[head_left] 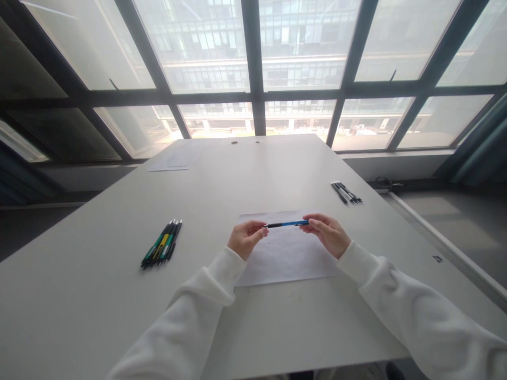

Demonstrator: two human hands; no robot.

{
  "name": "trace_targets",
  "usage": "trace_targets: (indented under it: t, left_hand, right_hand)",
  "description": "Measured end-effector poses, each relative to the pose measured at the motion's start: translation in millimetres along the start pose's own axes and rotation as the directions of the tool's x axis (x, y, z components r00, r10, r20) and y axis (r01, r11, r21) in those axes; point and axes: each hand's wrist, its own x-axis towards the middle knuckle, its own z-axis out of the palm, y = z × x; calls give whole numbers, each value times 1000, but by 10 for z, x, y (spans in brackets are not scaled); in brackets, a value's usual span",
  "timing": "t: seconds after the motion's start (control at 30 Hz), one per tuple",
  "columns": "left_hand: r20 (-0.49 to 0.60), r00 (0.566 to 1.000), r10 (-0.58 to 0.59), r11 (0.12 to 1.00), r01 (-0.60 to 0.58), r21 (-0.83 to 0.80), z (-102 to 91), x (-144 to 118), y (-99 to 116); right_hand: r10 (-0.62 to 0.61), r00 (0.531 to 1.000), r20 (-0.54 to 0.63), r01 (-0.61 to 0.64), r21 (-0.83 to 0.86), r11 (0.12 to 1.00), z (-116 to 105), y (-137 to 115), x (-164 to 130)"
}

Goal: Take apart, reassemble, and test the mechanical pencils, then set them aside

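A blue pen with a black grip section is held level between my two hands, over a white sheet of paper. My left hand pinches the tip end beside the black grip. At the other end, near the clip, my right hand closes its thumb and fingers on the pen. The paper lies flat on the table under both hands, and its right edge is partly covered by my right hand and sleeve.
On the left of the white table lies a bunch of pens in green, yellow and black. Several dark and silver pens lie at the right. More paper rests at the far left, before tall windows.
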Motion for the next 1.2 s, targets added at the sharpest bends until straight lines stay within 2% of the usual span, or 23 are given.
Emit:
trace_targets:
  t: [0.1, 0.3, 0.63, 0.9, 1.2]
  left_hand:
    - [-15, 1000, -11, 1000, 11, -12, -6, -2, 18]
    - [-53, 999, -10, 999, 7, -45, 6, -1, 37]
    - [-42, 998, 40, 998, -42, -39, -33, 27, -1]
    - [-47, 999, 21, 1000, -21, 12, -59, 33, -22]
    - [-63, 998, 10, 997, -5, 76, -89, 45, -18]
  right_hand:
    - [-15, 999, -49, 12, -56, 998, -15, 31, 14]
    - [-4, 998, -70, -2, -93, 996, -33, 86, 29]
    - [59, 997, -43, -56, 73, 996, 15, 44, 11]
    - [72, 996, -43, -67, 112, 991, 10, 23, 3]
    - [147, 985, -89, -133, 139, 981, -34, 46, 21]
